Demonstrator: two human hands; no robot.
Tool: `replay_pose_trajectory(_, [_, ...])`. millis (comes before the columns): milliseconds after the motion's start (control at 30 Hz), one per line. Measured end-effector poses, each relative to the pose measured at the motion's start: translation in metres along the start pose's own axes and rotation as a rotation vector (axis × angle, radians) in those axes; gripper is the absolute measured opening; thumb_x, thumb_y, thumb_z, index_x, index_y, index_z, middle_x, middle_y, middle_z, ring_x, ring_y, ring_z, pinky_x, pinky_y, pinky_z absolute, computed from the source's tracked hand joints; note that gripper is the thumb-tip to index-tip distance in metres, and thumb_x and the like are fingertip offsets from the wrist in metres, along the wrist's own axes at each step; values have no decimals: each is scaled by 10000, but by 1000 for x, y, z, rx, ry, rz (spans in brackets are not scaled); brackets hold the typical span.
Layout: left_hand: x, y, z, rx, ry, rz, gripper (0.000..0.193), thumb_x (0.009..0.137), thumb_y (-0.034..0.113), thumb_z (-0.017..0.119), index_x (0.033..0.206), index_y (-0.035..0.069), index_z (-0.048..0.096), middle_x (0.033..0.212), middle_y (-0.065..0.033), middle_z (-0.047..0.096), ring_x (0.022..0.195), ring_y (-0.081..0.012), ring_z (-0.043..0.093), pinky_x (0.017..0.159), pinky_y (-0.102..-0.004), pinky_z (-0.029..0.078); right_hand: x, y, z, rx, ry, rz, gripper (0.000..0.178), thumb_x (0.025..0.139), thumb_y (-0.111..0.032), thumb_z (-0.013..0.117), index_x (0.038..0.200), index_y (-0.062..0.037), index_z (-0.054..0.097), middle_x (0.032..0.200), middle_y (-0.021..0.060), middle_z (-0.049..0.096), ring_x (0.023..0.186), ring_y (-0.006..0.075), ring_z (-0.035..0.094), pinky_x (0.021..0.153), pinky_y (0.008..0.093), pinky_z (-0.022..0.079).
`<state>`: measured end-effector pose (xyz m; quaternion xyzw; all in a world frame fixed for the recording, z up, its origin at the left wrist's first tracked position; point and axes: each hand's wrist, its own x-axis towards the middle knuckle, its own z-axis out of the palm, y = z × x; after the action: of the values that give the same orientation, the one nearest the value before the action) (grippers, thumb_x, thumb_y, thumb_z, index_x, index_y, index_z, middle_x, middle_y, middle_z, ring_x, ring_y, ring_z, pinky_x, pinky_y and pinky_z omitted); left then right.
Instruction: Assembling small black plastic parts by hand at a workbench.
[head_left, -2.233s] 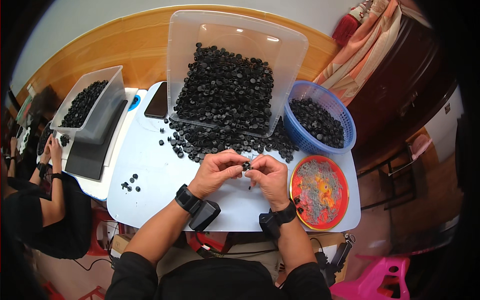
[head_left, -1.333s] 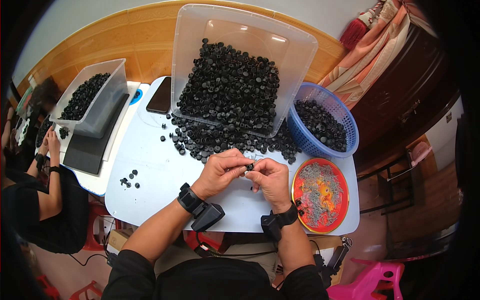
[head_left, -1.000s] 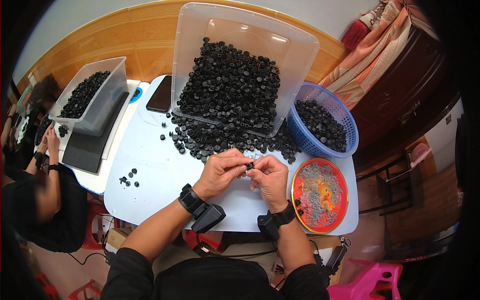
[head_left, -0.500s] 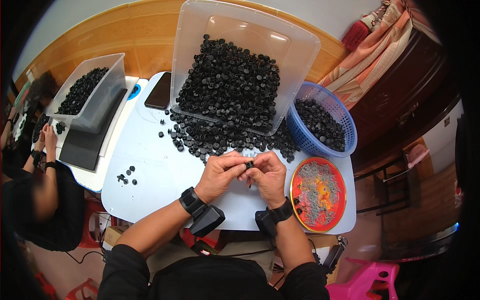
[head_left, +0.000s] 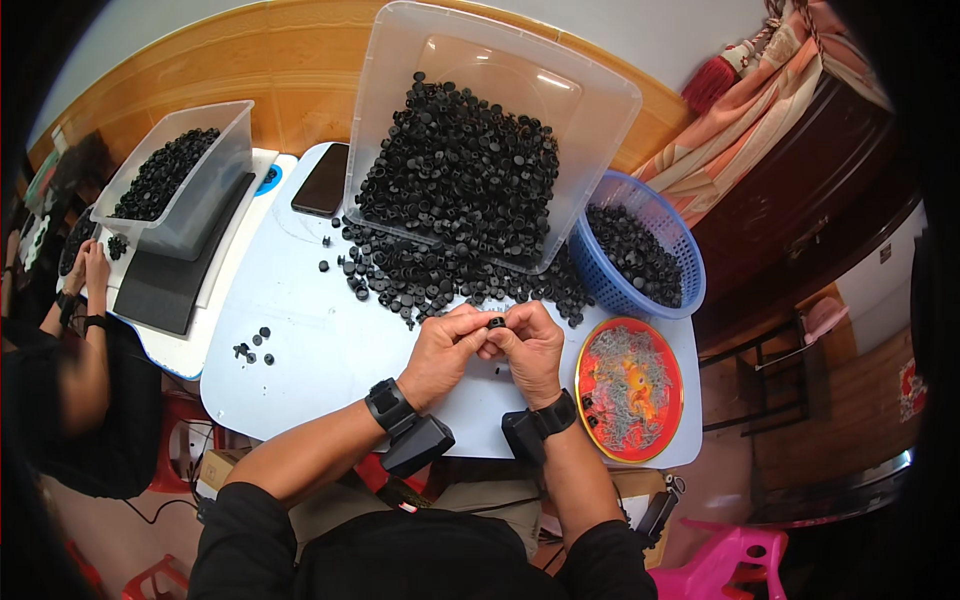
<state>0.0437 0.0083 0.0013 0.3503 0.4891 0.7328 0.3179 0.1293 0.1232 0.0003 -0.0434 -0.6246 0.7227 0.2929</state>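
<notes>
Between the fingertips of both hands is a small black plastic part (head_left: 496,323), pinched over the front half of the pale table. My left hand (head_left: 443,345) grips it from the left with thumb and forefinger. From the right, my right hand (head_left: 530,345) presses on it with bent fingers. Just beyond the hands spreads a loose pile of black plastic parts (head_left: 420,290), spilling from a tipped clear plastic bin (head_left: 590,110). Right of my right hand lies a red round tray (head_left: 588,430) holding many thin silvery metal pieces and a few black parts.
A blue perforated basket (head_left: 630,285) of black parts stands at the right rear. A phone (head_left: 322,180) lies beside the bin, and several loose black parts (head_left: 253,357) are at the left. At the neighbouring table, another person's hands (head_left: 88,270) work near a second clear bin (head_left: 180,240).
The black part has turned a little between my fingertips, and both hands have shifted slightly. A tiny dark piece now shows on the table below them. The view has tilted slightly.
</notes>
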Motion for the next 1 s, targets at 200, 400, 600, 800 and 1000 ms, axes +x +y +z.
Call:
replay_pose_trajectory(200, [3, 2, -2, -35, -31, -11, 261, 871, 0, 490, 1119, -36, 560, 930, -46, 536, 776, -108, 549, 710, -222, 470, 3, -1, 5, -5, 100, -36, 195, 781, -19, 654, 863, -24, 477, 771, 60, 570, 611, 121, 583, 521, 226, 506])
replay_pose_trajectory(400, [8, 1, -12, -250, -88, -129, 228, 877, 20, 492, 1075, -63, 569, 932, -61, 550, 766, -109, 548, 699, -223, 467, -1, -8, 5, -173, 23, -81, 361, 776, -1, 647, 1115, -9, 523, 812, 50, 601, 656, 96, 583, 559, 196, 455])
replay_pose_trajectory(600, [10, 1, -15, -273, -64, -217, 183, 872, 78, 538, 993, -46, 598, 782, -53, 600, 663, -93, 545, 630, -209, 468, -2, -16, 7, -120, -10, 17, 322, 774, 11, 636, 1086, 20, 558, 785, 65, 613, 644, 104, 585, 539, 198, 471])
replay_pose_trajectory(800, [10, 7, -15, -337, -86, -283, 163, 875, 111, 547, 928, -25, 620, 757, -44, 616, 611, -67, 541, 564, -178, 447, -4, -17, 2, 88, -5, 228, 313, 869, -186, 571, 1083, 42, 554, 724, 72, 587, 559, 107, 544, 467, 224, 466])
replay_pose_trajectory(1000, [10, 11, -13, -331, -116, -343, 158, 867, 122, 560, 896, -14, 636, 718, -25, 614, 571, -54, 536, 520, -159, 423, -5, -27, 1, 364, 91, 431, 436, 909, -352, 468, 1023, 62, 545, 647, 56, 531, 501, 112, 483, 430, 232, 429])
